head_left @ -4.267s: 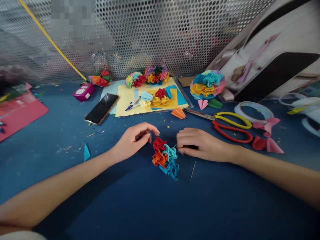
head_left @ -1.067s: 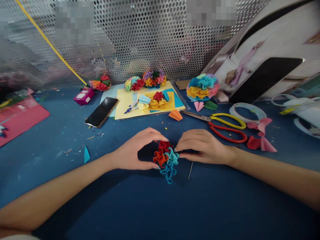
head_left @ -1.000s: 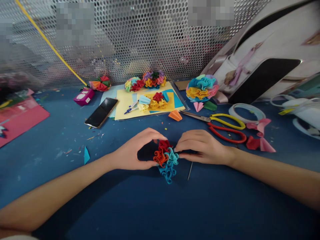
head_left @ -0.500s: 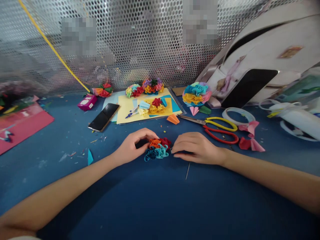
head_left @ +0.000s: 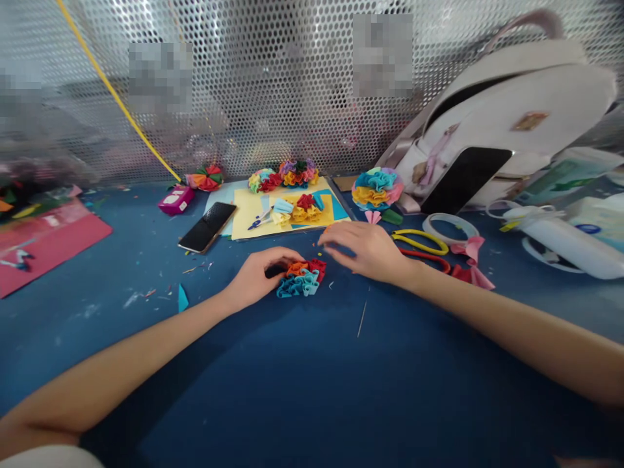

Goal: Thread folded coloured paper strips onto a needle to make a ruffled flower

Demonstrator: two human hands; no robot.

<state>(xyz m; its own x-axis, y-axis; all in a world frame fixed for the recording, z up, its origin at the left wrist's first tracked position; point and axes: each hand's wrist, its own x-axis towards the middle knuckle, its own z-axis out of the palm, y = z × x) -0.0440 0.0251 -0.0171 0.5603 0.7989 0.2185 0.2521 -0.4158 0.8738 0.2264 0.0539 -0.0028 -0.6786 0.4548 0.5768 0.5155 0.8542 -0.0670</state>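
A small ruffled flower [head_left: 301, 281] in orange, red, teal and light blue rests on the blue tabletop. My left hand [head_left: 258, 278] grips its left side, thumb and fingers curved about it. To the right and a little farther back, my right hand [head_left: 370, 250] hovers with a gap between thumb and fingers, and nothing shows in it. A sliver of an orange folded piece [head_left: 328, 228] peeks out behind its fingertips. Scissors with yellow and red handles [head_left: 420, 241] lie beyond that hand, their blades hidden by it. A needle [head_left: 361, 318] lies in front of it.
Behind are yellow sheets [head_left: 245, 214] bearing ruffled pieces, a flat phone [head_left: 207, 227], a purple box [head_left: 176, 199] and a multicoloured pompom flower [head_left: 377, 188]. A roll of tape [head_left: 451, 227], pink-red scraps [head_left: 472, 263] and a pale backpack [head_left: 507, 110] with a leaning phone [head_left: 465, 180] are right.
My right hand has left the flower's side and moved back and up, toward the orange folded piece and scissors. My left hand keeps the flower. The view has shifted slightly.
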